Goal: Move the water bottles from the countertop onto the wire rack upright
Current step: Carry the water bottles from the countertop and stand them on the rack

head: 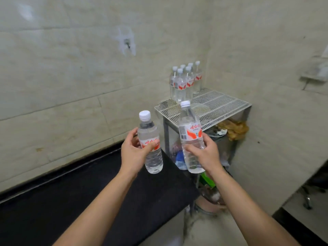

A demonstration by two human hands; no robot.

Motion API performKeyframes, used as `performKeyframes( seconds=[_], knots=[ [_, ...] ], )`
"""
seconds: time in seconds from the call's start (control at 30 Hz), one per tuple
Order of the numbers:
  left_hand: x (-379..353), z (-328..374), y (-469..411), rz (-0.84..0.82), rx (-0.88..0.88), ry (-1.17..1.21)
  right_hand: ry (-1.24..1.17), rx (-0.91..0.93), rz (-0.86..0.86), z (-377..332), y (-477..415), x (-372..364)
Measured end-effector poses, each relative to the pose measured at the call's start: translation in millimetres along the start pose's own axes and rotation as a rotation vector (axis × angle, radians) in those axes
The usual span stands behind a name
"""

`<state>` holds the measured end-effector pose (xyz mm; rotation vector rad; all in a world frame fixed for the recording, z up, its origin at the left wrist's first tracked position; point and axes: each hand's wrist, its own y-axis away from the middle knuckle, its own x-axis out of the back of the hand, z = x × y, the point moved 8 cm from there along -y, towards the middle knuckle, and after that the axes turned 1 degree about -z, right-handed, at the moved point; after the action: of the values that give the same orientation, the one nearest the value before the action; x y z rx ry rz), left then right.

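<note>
The fingers [153, 144] of the left hand [132, 154] wrap one water bottle [148, 129] at its label, and the right hand [206, 156] grips a second bottle [189, 119]. Both bottles are upright at mid-frame, lifted off the black counter [79, 192]. The step looks like the carry to the wire rack [223, 103]. Next, they need setting down level beside the six bottles [184, 82] standing at its back corner.

Clear glossy plastic bottles [184, 82], white-coated wire rack [221, 105], matt black countertop [88, 192].

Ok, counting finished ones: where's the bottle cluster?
Head view: the bottle cluster stands upright on the wire rack, at its far left corner by the wall.
</note>
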<state>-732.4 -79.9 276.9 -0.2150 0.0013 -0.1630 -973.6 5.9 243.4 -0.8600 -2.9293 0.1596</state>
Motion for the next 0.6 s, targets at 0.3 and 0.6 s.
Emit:
performKeyframes(
  seconds=[0.3, 0.6],
  knots=[
    [-205, 16, -54, -0.059, -0.060, -0.020, -0.011, 0.015, 0.154, 4, -106, 171],
    [-292, 23, -150, -0.062, -0.138, -0.044, 0.115, 0.129, 0.176, -3, -232, 205]
  ],
)
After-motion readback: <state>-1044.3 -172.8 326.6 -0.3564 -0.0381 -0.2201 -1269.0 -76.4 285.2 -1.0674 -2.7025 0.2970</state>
